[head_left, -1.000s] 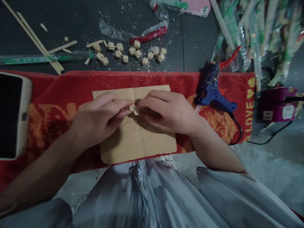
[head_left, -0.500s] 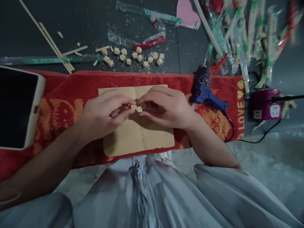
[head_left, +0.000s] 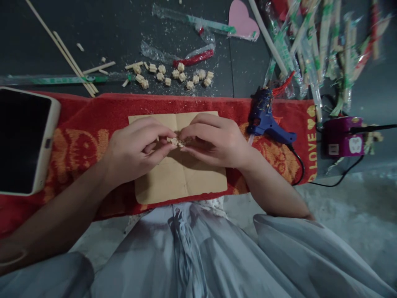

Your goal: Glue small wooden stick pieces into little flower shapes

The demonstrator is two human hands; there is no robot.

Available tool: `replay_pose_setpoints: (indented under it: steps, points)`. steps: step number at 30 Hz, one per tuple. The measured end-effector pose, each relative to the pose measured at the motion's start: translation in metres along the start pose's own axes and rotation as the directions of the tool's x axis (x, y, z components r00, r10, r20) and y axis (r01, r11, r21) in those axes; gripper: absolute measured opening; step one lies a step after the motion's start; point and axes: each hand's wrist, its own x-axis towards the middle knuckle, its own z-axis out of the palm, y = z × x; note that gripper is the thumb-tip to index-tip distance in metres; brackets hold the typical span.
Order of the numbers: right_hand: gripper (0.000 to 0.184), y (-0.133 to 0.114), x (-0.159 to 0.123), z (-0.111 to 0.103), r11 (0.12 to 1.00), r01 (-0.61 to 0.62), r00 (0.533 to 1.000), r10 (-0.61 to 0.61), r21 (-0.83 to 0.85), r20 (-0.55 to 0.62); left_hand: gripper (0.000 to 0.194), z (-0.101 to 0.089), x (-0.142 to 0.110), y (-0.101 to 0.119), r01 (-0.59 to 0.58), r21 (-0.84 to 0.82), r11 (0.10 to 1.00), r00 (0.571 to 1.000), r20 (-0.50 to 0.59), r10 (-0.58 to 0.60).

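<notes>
Between my fingertips, over a creased sheet of brown card (head_left: 203, 182), are two small bundles of cut wooden sticks (head_left: 175, 141), held side by side. My left hand (head_left: 136, 145) pinches the left bundle between thumb and fingers. From the other side my right hand (head_left: 217, 138) pinches the right one, its fingers covering part of it. The bundles seem to touch, though the fingers hide the join. Similar stick bundles (head_left: 182, 76) lie loose on the dark table beyond the card.
A red towel (head_left: 83, 111) lies under the card. On its left is a phone (head_left: 23, 140); on its right, a blue glue gun (head_left: 268, 118) with a cord. A purple box (head_left: 343, 136), wrapped sticks (head_left: 310, 49), a pink heart (head_left: 243, 20) and loose thin sticks (head_left: 66, 54) surround it.
My right hand has turned its bundle slightly, so its end shows less clearly. Both hands stay over the card, and the view has shifted a little.
</notes>
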Motion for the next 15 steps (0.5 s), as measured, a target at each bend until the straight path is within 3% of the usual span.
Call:
replay_pose_setpoints:
  steps: [15]
  points:
    - [0.021, 0.0041, -0.0005, 0.0033, 1.0, -0.006, 1.0, 0.006, 0.006, -0.01, 0.002, 0.0024, 0.0, 0.0009, -0.018, -0.005, 1.0, 0.996, -0.085, 0.018]
